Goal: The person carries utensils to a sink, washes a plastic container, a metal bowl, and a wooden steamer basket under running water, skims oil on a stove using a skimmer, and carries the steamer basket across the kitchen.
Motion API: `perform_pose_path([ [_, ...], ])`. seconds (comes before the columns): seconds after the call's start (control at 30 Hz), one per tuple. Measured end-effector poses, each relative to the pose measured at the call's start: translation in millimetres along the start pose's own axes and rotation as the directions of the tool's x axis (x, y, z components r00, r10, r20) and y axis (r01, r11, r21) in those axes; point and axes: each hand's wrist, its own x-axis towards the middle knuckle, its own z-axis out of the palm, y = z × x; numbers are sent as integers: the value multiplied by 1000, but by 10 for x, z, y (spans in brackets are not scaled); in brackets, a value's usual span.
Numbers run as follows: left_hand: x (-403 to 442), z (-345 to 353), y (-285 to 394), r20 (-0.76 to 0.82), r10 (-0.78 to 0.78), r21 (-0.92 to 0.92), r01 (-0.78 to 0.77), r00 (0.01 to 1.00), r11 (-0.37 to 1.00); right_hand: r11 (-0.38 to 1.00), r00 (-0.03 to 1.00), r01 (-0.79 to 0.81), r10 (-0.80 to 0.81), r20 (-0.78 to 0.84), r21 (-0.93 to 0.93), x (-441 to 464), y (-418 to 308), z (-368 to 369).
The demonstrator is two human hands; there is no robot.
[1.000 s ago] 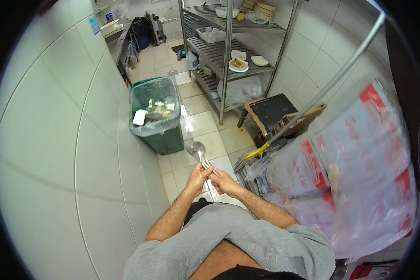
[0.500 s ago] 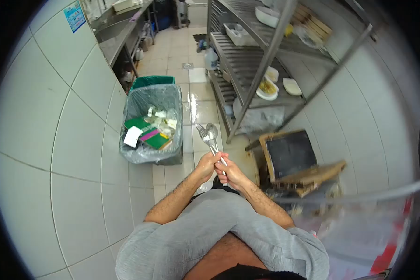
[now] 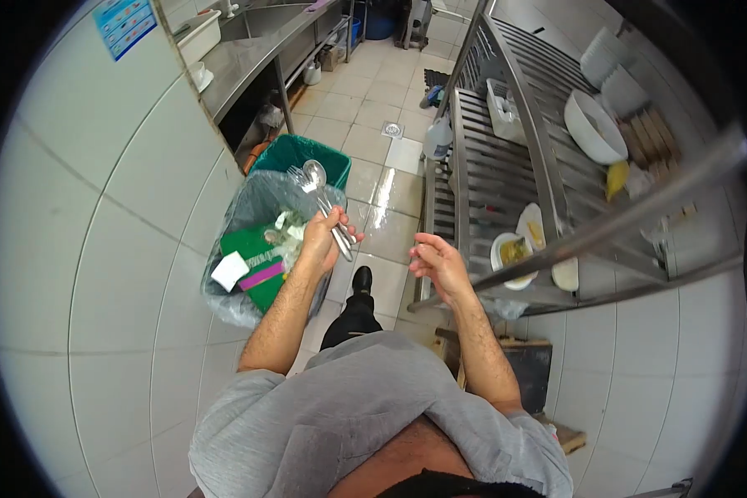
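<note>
My left hand [image 3: 322,241] is closed round the handles of a metal fork [image 3: 305,180] and spoon [image 3: 314,173], whose heads point up and away from me. It is over the right side of a lined bin [image 3: 232,217] holding green and white waste. My right hand [image 3: 437,264] is raised to the right, apart from the cutlery, with its fingers loosely curled and nothing seen in them. It is nearest to the metal shelving rack [image 3: 548,166], left of a white bowl of food [image 3: 513,254].
A second green bin [image 3: 303,152] stands behind the lined one. A steel counter [image 3: 249,51] with a sink runs along the back left. On the rack are a white bowl [image 3: 593,129] and a white basket [image 3: 504,112]. A black-topped stool [image 3: 529,373] is low on the right.
My hands have come apart; the cutlery stays in my left hand, and my right hand has let go and moved right. The view has moved forward, bringing the bins and rack closer.
</note>
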Motion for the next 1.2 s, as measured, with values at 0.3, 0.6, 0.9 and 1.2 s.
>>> perform_pose_path([
  [0.3,2304,313,296,-63,-58,-190,45,996,981,952,968,22,56,-246,304,1865,-627,-848],
  [0.6,3926,427,758,-164,10,-230,-48,986,972,959,938,-7,104,-331,283,3791,-1125,-1605],
  [0.9,5623,444,2071,-319,359,-137,-417,877,898,903,926,-139,264,-270,406,6070,-1455,-2140],
  [1.2,6511,120,4386,-388,600,-125,-685,699,717,946,968,-179,219,-127,269,7813,-2210,-1916],
])
